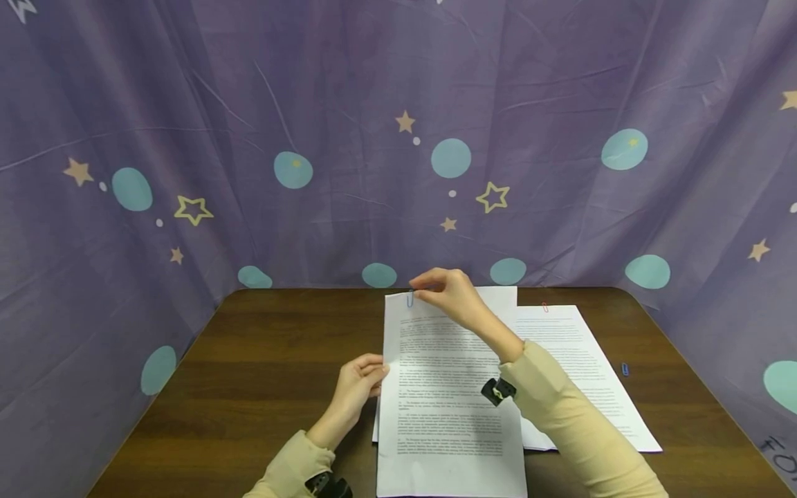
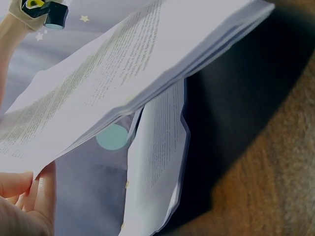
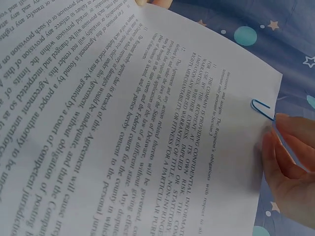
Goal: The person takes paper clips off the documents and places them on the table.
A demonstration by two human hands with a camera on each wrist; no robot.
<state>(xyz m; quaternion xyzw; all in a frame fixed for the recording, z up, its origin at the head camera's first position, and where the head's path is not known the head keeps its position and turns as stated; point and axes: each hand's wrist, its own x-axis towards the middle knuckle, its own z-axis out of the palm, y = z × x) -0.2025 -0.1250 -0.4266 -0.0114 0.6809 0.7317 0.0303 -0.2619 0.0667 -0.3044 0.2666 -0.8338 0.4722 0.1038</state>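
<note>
A stack of printed sheets (image 1: pixel 448 394) lies in the middle of the brown table (image 1: pixel 261 373). My left hand (image 1: pixel 372 373) grips the stack's left edge and lifts it a little; in the left wrist view the fingers (image 2: pixel 34 189) curl under the raised sheets (image 2: pixel 123 73). My right hand (image 1: pixel 418 285) pinches a blue paper clip (image 1: pixel 409 299) at the stack's far left corner. In the right wrist view the blue paper clip (image 3: pixel 261 109) sits partly on the page's edge (image 3: pixel 147 123), with the fingertips (image 3: pixel 288 157) on its outer end.
A second set of printed sheets (image 1: pixel 579 373) lies to the right, partly under the first, with a red clip (image 1: pixel 545 307) at its far edge. A loose blue clip (image 1: pixel 625 369) lies on the table's right side. A purple star-patterned cloth (image 1: pixel 398 138) hangs around the table.
</note>
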